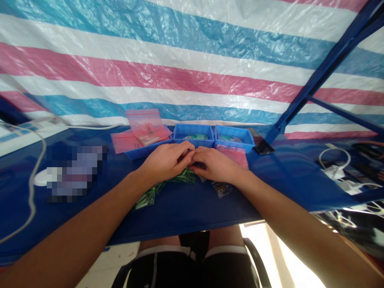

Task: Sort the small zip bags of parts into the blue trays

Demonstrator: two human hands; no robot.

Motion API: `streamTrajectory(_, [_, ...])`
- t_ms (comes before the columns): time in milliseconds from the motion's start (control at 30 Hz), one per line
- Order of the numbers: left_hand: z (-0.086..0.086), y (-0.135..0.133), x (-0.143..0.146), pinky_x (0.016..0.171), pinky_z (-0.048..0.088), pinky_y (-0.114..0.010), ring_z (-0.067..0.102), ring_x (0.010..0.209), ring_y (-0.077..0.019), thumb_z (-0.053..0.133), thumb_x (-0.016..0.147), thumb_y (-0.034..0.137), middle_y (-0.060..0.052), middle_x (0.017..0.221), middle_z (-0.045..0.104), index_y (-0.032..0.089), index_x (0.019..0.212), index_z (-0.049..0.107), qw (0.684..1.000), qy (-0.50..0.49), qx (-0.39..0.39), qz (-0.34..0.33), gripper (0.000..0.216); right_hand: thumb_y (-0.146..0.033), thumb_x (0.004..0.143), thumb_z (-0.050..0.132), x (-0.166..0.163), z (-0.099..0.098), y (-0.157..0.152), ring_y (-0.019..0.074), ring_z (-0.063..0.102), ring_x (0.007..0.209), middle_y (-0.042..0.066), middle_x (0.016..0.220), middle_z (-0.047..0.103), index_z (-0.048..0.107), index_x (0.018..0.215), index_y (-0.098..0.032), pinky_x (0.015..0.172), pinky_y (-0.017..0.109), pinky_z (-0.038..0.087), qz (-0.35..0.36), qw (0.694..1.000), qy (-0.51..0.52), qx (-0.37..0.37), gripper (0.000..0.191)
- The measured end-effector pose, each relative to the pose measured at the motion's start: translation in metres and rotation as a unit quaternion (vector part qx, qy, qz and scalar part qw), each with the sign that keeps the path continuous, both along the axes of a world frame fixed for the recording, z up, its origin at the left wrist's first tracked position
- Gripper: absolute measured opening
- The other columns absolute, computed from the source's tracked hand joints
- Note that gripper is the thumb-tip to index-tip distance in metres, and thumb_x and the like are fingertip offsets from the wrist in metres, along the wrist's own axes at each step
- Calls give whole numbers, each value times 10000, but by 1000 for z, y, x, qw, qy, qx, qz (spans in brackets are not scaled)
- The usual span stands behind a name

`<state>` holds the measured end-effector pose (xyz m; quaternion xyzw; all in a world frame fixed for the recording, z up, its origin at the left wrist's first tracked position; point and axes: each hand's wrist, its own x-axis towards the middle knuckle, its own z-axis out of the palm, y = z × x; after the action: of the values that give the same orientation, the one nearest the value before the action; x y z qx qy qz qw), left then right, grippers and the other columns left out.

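My left hand [166, 161] and my right hand [216, 163] meet over the middle of the blue table [180, 210]. Both are closed, with fingertips pressed together around something small and dark that I cannot make out. Under and left of them lie several green packets [146, 199]. A small clear bag [222, 189] with dark contents rests below my right hand. Just behind that hand are pink plastic bags [235, 155], leaning by the bins.
Behind my hands stand a blue bin [193, 142] and another blue bin [240, 147]. Pink zip bags [144, 124] cover a third at left. A dark phone [264, 147] lies at right. White cables [31, 192] run at left, with more clutter far right.
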<state>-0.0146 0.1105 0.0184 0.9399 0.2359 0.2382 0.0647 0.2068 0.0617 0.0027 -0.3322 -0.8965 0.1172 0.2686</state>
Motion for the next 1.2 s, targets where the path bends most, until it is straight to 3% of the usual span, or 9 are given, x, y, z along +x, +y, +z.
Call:
streamTrajectory(167, [0,2,0,735,457,-277,715,807,-168,487,1107,337,3,908,742,213,1118,642,1000,-11,1,5,199,-36,960,656,0,-3,1,259,685,1055,111,1111,760,728,1108,-155,952,377,532,-11,1000,6,10,203])
streamTrajectory(267, [-2,4,-1,734,470,-278,725,807,-167,495,1101,328,5,904,752,211,1149,655,1000,-12,5,8,204,-135,982,710,1,-2,-1,278,659,1074,113,1103,748,721,1123,-164,988,409,514,-27,999,-14,28,144])
streamTrajectory(400, [-5,6,-2,726,471,-285,720,781,-167,505,1098,324,14,845,744,215,1163,683,1000,-7,26,6,219,-298,1002,744,3,0,-3,297,635,1091,126,1110,720,715,1177,-163,985,438,498,-60,996,-47,46,223])
streamTrajectory(567, [-6,6,-2,746,476,-287,723,784,-168,506,1098,324,9,850,752,214,1147,700,999,-7,32,2,228,-146,1001,651,4,-3,-2,259,652,1054,101,1077,718,721,1095,-174,925,369,506,-63,996,-55,29,120])
streamTrajectory(733, [-5,4,-2,749,483,-289,734,803,-176,515,1089,317,6,868,768,216,1148,709,999,-4,36,8,227,-125,1020,615,2,-4,-3,252,651,1016,100,1036,722,713,1071,-164,909,360,493,-72,995,-59,26,117])
streamTrajectory(833, [-5,4,-3,745,487,-289,736,795,-176,524,1081,314,8,868,773,216,1148,711,999,-3,39,12,222,-213,1061,628,0,-5,-3,251,640,987,105,1031,721,697,1081,-162,892,365,479,-71,995,-60,31,89])
streamTrajectory(967, [-6,5,-3,723,492,-282,734,773,-174,526,1071,305,13,832,761,217,1140,713,999,-8,45,14,218,-404,1089,640,-5,-10,-2,264,632,951,114,1013,732,675,1078,-152,858,379,449,-93,990,-91,48,254])
streamTrajectory(1100, [-7,6,-4,713,500,-272,732,756,-168,530,1073,306,12,808,752,213,1146,717,999,-20,47,17,221,-362,1112,605,-7,-13,0,254,651,956,118,1035,754,679,1098,-150,852,369,422,-103,987,-112,54,225])
streamTrajectory(1200, [-7,6,-3,791,538,-280,757,864,-181,522,1082,305,-14,930,791,212,1149,717,998,-34,44,16,226,-291,1103,608,-6,-10,0,232,634,896,91,967,747,693,1043,-158,810,350,402,-91,992,-70,57,169])
